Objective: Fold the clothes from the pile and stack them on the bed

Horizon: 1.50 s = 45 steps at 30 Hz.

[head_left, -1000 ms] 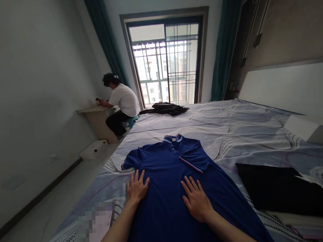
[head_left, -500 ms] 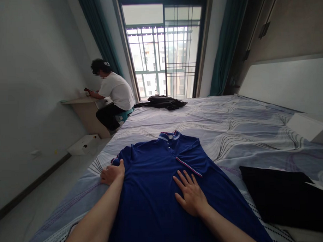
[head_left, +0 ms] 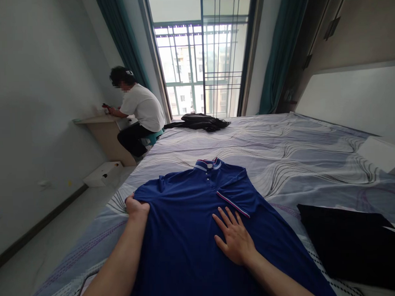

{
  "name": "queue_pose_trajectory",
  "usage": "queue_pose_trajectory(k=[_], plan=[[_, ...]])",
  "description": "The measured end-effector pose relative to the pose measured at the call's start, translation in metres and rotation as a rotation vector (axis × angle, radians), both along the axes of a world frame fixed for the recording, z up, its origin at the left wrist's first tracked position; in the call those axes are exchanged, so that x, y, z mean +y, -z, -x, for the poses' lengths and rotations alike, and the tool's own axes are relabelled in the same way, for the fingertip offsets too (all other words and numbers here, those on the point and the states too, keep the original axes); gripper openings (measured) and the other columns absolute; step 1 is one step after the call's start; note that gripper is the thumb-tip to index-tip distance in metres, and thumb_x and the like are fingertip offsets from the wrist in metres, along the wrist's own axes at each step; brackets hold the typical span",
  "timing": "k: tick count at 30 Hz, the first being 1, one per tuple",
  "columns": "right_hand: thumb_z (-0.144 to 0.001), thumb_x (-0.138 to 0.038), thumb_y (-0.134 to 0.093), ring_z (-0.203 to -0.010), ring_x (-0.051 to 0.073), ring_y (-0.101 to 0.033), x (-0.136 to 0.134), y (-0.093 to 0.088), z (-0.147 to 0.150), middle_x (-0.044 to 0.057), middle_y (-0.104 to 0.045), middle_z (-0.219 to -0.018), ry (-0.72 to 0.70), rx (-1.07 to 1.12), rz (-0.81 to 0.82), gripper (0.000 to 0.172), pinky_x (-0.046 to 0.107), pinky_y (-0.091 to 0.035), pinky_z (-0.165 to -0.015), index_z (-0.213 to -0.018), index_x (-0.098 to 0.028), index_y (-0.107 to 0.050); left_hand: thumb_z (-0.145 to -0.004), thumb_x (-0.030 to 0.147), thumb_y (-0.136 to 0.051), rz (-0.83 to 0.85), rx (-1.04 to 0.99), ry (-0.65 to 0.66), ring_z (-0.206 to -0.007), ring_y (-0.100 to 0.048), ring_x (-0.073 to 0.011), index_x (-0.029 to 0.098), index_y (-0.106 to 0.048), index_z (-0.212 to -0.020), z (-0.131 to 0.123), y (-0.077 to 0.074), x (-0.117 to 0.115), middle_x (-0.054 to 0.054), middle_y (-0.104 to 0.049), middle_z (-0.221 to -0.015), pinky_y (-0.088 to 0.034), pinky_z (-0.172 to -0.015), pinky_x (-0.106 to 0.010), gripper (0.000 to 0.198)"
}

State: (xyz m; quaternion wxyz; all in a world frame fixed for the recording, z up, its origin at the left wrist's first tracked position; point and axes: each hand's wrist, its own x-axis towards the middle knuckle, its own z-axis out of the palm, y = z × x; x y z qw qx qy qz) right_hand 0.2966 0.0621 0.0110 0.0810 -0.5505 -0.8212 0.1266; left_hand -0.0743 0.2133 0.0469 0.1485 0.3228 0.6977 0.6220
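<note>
A blue polo shirt (head_left: 184, 226) lies front side up on the bed, its striped collar pointing away from me. The sleeve on the right is folded in over the chest, its red and white cuff slanting across. At the left edge, my left hand (head_left: 137, 207) is closed on the other sleeve, which is stretched outward; its cuff is hidden by the hand. My right hand (head_left: 234, 237) rests flat on the shirt's front, fingers spread, just below the folded sleeve's cuff.
The bed (head_left: 184, 149) has a wavy-patterned sheet. Black folded cloth (head_left: 353, 246) lies to the right, a white box (head_left: 381, 153) beyond it. Dark clothing (head_left: 203, 122) sits at the far edge. Another person (head_left: 144, 106) sits at a small desk (head_left: 99, 130) on the left.
My left hand has taken hold of the left sleeve and pulled it outward, so the cuff no longer shows. My right hand has stayed in place on the shirt.
</note>
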Motion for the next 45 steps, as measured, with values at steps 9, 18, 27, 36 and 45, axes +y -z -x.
queue_pose_trajectory(k=[9, 18, 27, 36, 45], plan=[[-0.097, -0.055, -0.041, -0.154, 0.028, 0.001, 0.002, 0.007, -0.002, -0.003, -0.002, -0.167, -0.002, 0.032, -0.025, 0.067, 0.053, -0.001, -0.123, -0.158, -0.038, -0.019, -0.061, 0.049, -0.077, 0.191, 0.58, 0.9, -0.103, -0.068, -0.025, 0.023, -0.069, -0.071, -0.072, -0.002, -0.018, -0.007, -0.077, -0.106, -0.052, -0.09, -0.033, 0.029], [-0.096, -0.057, -0.041, -0.154, 0.029, 0.0, 0.002, 0.007, -0.002, -0.004, -0.001, -0.167, -0.003, 0.024, -0.026, 0.068, 0.053, -0.002, -0.123, -0.158, -0.037, -0.02, -0.09, 0.051, -0.043, 0.492, 0.97, 0.802, -0.151, -0.023, -0.0314, 0.027, -0.048, -0.146, -0.092, 0.015, 0.005, -0.006, -0.033, -0.162, -0.022, -0.119, -0.055, 0.061], [-0.095, -0.058, -0.042, -0.154, 0.03, -0.001, 0.003, 0.003, 0.0, -0.003, -0.003, -0.167, 0.009, -0.012, -0.005, 0.07, 0.054, -0.003, -0.122, -0.158, -0.037, -0.02, -0.096, 0.051, -0.026, 0.633, 1.084, 0.502, -0.149, -0.018, -0.0442, 0.007, -0.032, -0.154, -0.183, 0.039, -0.014, -0.023, -0.025, -0.162, -0.018, -0.115, -0.066, 0.073], [-0.096, -0.055, -0.043, -0.154, 0.028, -0.003, 0.003, 0.005, 0.0, -0.002, -0.01, -0.167, 0.022, 0.001, -0.044, 0.067, 0.053, -0.003, -0.122, -0.157, -0.036, -0.026, -0.098, 0.04, -0.03, 0.486, 1.244, 0.569, -0.15, -0.022, -0.0391, 0.017, -0.037, -0.153, -0.202, 0.053, -0.107, -0.012, -0.026, -0.164, -0.024, -0.117, -0.061, 0.06], [-0.101, -0.041, -0.034, -0.153, 0.025, -0.011, -0.037, -0.004, -0.008, 0.001, -0.018, -0.166, 0.102, -0.004, -0.063, 0.057, 0.049, -0.008, -0.122, -0.156, -0.029, -0.03, -0.1, 0.043, -0.031, 0.456, 1.263, 0.797, -0.152, -0.02, -0.0283, 0.039, -0.029, -0.154, -0.176, 0.039, -0.216, 0.001, -0.024, -0.165, -0.023, -0.12, -0.057, 0.054]])
